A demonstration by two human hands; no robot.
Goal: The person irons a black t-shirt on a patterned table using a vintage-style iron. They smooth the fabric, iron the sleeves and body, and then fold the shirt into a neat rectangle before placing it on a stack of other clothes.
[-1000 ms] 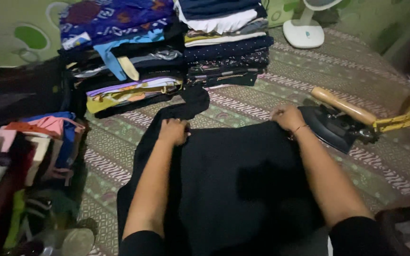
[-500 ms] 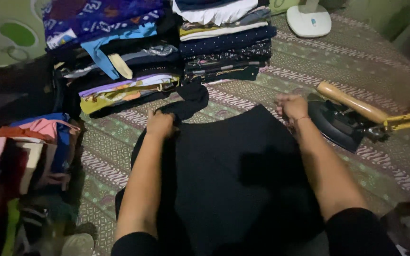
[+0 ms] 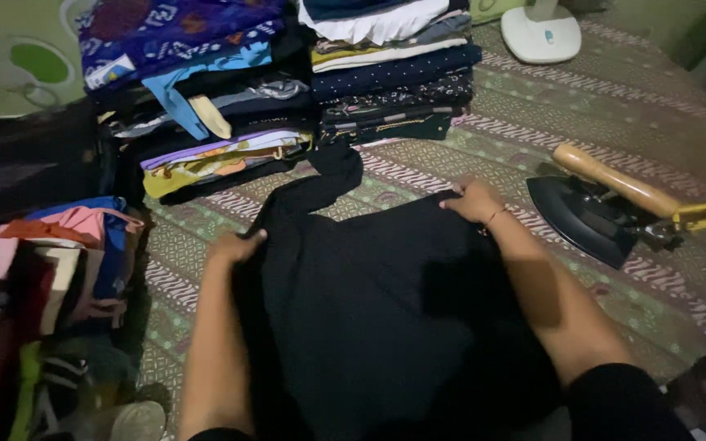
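Two hands on a black garment spread over a patterned mat

The black garment [image 3: 386, 318] lies flat in the near middle of the mat [image 3: 533, 122]. The left hand [image 3: 237, 247] grips its left edge, fingers curled over the cloth; the right hand [image 3: 474, 201] presses on its far right corner, fingers bent (whether it pinches the cloth I cannot tell). A black iron [image 3: 586, 214] with a wooden handle rests just right of the garment. Two stacks of folded clothes [image 3: 288, 90] stand at the far side, and a loose pile of clothes [image 3: 51, 253] sits at the left.

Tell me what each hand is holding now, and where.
Both are on the black garment: left hand grips its left edge, right hand presses its top right corner. Nothing else is held.
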